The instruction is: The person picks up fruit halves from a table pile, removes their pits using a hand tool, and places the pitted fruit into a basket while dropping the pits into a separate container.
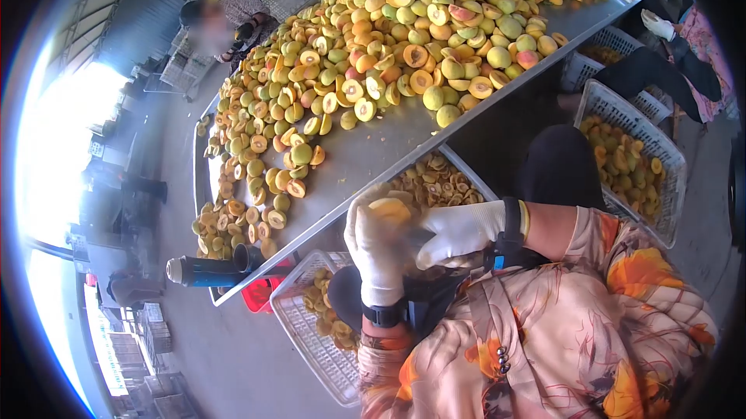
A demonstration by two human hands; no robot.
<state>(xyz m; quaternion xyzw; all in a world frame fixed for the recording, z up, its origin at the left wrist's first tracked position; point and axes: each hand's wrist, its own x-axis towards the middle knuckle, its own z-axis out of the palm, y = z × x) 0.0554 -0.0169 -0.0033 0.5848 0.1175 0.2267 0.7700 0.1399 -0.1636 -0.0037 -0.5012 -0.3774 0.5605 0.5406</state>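
Observation:
My left hand (376, 252), in a white glove, is closed around a yellow peach half (391, 210), blurred by motion. Beside it, my right hand (460, 231), also gloved, is closed with its fingers close to the fruit. Whatever it grips is too blurred to make out. Both hands are over my lap at the table's near edge. Just beyond them is a container of brownish peach pieces (447, 182). A large heap of halved peaches (365, 46) covers much of the metal table (361, 151).
A white crate (315, 361) with peach halves stands by my left leg, another crate (674, 163) at my right. A blue thermos (200, 271) and dark cup (248, 257) lie at the table's left corner, near a red container (259, 295). Other people (247, 19) sit around the table.

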